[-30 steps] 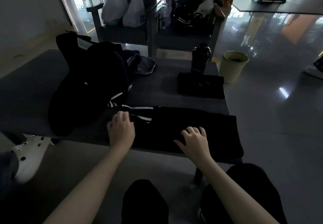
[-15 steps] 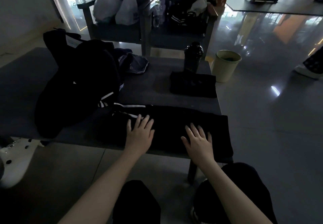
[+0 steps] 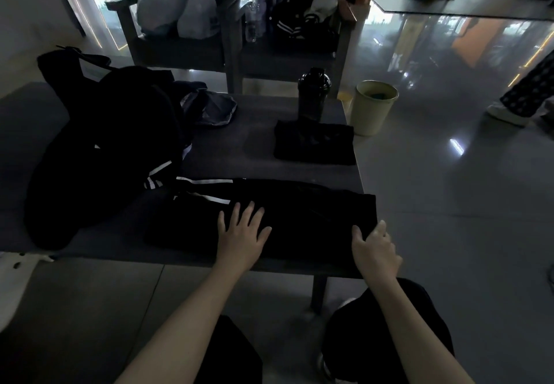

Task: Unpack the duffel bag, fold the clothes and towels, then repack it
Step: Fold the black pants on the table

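Black striped garment [image 3: 299, 218] lying flat along near edge of table [image 3: 239, 155]. Left hand [image 3: 242, 233] pressing on it, fingers spread flat. Right hand [image 3: 374, 248] pinching its right end, fingers curling round fabric.

Single view, head-worn, wide-angle. The lens sits above the wearer's lap, at the near edge of the low table [image 3: 245, 149], pitched forward and down. Both forearms enter from the bottom edge. The left hand [image 3: 242, 233] and right hand [image 3: 374, 248] sit just below frame centre on the black garment [image 3: 299, 212], close to the lens. The knees [image 3: 389, 323] fill the bottom edge. The table runs out of frame at left, with its right end in view. The far field reaches the chairs [image 3: 233, 50] at top and the bin [image 3: 374, 107] at right. Straight lines bow toward the frame edges.
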Demonstrator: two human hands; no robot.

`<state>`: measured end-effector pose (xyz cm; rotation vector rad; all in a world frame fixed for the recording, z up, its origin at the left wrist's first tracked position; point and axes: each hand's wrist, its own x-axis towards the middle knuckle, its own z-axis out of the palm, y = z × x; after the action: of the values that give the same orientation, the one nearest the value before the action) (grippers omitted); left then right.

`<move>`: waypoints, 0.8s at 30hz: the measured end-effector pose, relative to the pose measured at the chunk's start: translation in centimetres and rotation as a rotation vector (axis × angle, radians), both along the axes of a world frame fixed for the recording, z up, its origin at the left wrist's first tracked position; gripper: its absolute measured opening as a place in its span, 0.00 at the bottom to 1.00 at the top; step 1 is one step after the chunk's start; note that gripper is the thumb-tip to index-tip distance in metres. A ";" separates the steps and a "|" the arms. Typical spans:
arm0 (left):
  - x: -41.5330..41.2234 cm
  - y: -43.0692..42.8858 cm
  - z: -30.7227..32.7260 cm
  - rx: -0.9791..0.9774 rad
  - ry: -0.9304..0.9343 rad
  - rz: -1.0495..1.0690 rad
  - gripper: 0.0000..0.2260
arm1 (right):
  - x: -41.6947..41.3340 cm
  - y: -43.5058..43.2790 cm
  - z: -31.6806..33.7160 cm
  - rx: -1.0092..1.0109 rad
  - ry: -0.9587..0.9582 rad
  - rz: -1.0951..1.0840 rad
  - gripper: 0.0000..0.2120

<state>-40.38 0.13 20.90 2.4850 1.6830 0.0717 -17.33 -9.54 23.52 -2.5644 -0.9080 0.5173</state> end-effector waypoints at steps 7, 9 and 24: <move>0.4 0.0 0.2 0.001 0.037 0.004 0.41 | 0.4 0.1 1.1 0.149 0.062 -0.097 0.25; 0.5 0.0 0.1 0.004 0.043 0.001 0.41 | 0.4 -0.1 1.3 0.184 0.053 -0.100 0.22; 2.0 -0.6 0.4 -0.011 0.044 -0.007 0.41 | 1.5 0.6 4.7 0.390 0.216 -0.148 0.18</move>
<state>-38.37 -0.49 21.26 2.5026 1.6860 0.0063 -15.87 -8.93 28.23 -2.1546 -0.6626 0.5054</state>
